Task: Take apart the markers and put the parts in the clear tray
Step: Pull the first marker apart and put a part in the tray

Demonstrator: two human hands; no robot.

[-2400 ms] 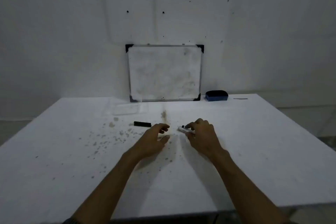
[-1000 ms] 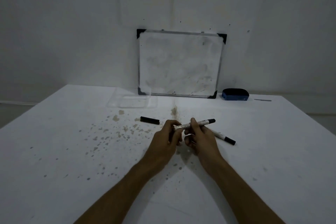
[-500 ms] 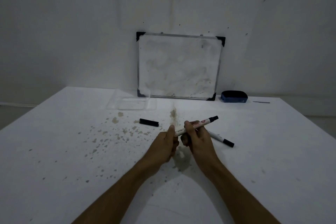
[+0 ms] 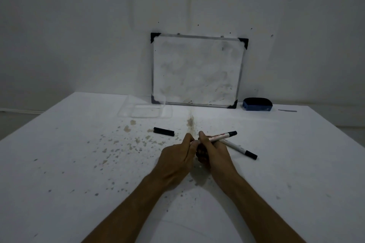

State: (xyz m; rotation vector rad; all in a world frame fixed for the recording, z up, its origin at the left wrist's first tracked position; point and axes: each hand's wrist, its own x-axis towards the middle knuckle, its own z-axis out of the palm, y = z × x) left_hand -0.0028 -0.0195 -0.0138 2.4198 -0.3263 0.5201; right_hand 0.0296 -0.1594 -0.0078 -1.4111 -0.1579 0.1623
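Note:
I hold a white marker [image 4: 219,136] with a black far end just above the table, tilted up to the right. My right hand [image 4: 214,154] grips its barrel and my left hand [image 4: 176,156] pinches its near end, which is hidden by the fingers. A second white marker [image 4: 240,149] with a black end lies on the table right of my hands. A loose black cap [image 4: 164,131] lies to the left, beyond my left hand. The clear tray [image 4: 126,109] stands at the back, left of centre, with nothing visible in it.
A small whiteboard [image 4: 197,71] leans on the wall at the back. A blue eraser [image 4: 257,104] sits to its right, with a thin grey strip [image 4: 287,110] beyond. The white table [image 4: 79,163] is speckled with brown stains left of my hands.
My right hand lifted a marker off the table, uncovering a second marker beneath. My left hand closed on the held marker's near end. Since half a second ago the hands have barely shifted.

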